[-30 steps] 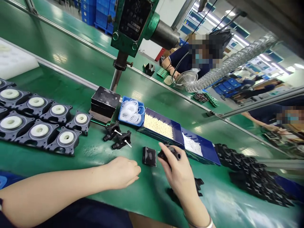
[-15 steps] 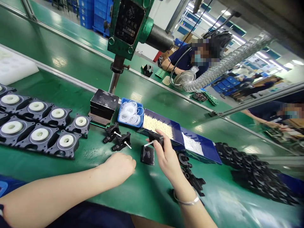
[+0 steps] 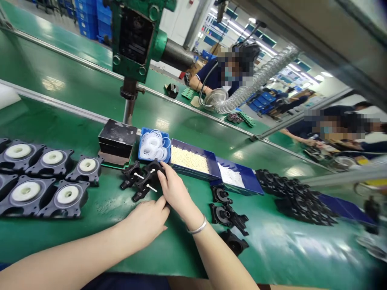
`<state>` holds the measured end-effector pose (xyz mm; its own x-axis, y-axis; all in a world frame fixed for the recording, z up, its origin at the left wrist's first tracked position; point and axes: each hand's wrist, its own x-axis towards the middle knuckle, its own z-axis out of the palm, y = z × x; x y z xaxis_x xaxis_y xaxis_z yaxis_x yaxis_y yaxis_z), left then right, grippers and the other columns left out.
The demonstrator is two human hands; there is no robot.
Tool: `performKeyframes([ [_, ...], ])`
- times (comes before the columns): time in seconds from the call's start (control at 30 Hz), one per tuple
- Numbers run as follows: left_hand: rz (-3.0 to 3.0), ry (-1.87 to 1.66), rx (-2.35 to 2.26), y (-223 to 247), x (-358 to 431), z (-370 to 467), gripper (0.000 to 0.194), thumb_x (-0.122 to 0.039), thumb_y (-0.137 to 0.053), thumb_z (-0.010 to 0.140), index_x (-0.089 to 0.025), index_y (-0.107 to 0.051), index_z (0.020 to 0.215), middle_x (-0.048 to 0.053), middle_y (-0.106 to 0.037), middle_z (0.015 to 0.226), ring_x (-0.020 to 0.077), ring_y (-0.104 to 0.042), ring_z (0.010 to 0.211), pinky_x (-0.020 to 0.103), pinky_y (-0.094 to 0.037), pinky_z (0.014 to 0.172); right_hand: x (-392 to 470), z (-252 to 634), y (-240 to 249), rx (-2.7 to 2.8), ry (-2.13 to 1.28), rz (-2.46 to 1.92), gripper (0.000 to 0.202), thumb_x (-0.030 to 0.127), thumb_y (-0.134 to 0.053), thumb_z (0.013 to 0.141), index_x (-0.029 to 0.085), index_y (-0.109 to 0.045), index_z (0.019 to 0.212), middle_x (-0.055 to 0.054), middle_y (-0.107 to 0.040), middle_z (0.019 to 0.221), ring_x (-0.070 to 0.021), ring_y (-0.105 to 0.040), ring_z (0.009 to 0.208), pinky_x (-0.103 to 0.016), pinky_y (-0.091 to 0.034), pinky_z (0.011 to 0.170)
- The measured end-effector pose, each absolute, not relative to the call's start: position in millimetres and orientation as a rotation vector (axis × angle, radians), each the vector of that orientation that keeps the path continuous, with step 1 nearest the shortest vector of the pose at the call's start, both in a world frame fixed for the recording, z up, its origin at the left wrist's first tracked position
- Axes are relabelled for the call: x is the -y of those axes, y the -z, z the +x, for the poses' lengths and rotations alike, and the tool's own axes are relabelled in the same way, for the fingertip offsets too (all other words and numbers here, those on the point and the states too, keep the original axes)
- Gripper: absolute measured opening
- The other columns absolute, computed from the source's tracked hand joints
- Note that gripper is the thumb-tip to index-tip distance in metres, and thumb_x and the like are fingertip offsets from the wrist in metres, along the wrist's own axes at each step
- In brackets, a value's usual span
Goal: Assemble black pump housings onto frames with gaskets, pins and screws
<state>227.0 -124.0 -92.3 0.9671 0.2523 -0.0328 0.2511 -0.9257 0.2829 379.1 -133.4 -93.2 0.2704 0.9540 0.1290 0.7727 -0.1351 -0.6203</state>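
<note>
My right hand has its thumb and fingers closed on a black plastic housing, set down against two similar housings at the left. White pins stick out of the group; one pin rises from the nearest housing. Farther left in that group is another black housing. My left hand is low over the green bench, its fingers curled in beside my right palm. Whatever those fingers hold, if anything, is hidden.
Behind the hands stand a blue tray of white rings, a bin of cream-coloured small parts and a bin of white pins. A black block sits under the green press. Black housings with white discs line the left.
My right hand has carried the black housing left to the other two. My left hand stays curled, now close to my right palm. The small black block on the bench is now hidden.
</note>
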Motion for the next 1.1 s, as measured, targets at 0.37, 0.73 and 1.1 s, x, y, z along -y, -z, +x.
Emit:
performKeyframes([
  [0.37,2.941,-0.065,-0.392,102,117,234,0.055,-0.028,-0.071,0.087,-0.015,-0.057,0.139,0.022,-0.047,0.152,0.0284,-0.075,0.085,0.036,-0.061,0.07,199,508,43,1.285,0.048,-2.296,0.041,0.045,-0.041,0.103,0.019,-0.071,0.111,-0.011,-0.073,0.112,-0.023,-0.068,0.105,-0.037,-0.052,0.096],
  [0.73,3.058,0.007,-0.421,105,136,259,0.067,-0.037,-0.058,0.096,-0.022,-0.034,0.157,0.02,-0.036,0.159,0.0245,-0.073,0.078,0.037,-0.061,0.07,215,657,77,1.243,-0.299,-2.681,0.027,0.039,-0.064,0.097,0.014,-0.067,0.107,-0.005,-0.068,0.108,-0.019,-0.067,0.091,-0.035,-0.058,0.08],
  [1.1,3.315,0.059,-0.259,105,164,294,0.059,0.0,-0.044,0.089,-0.001,-0.045,0.148,0.038,-0.059,0.13,0.0284,-0.074,0.075,0.035,-0.06,0.059,221,639,68,1.187,0.079,-2.497,0.028,0.036,-0.06,0.093,0.015,-0.062,0.075,-0.007,-0.067,0.076,-0.0192,-0.063,0.072,-0.033,-0.05,0.072],
])
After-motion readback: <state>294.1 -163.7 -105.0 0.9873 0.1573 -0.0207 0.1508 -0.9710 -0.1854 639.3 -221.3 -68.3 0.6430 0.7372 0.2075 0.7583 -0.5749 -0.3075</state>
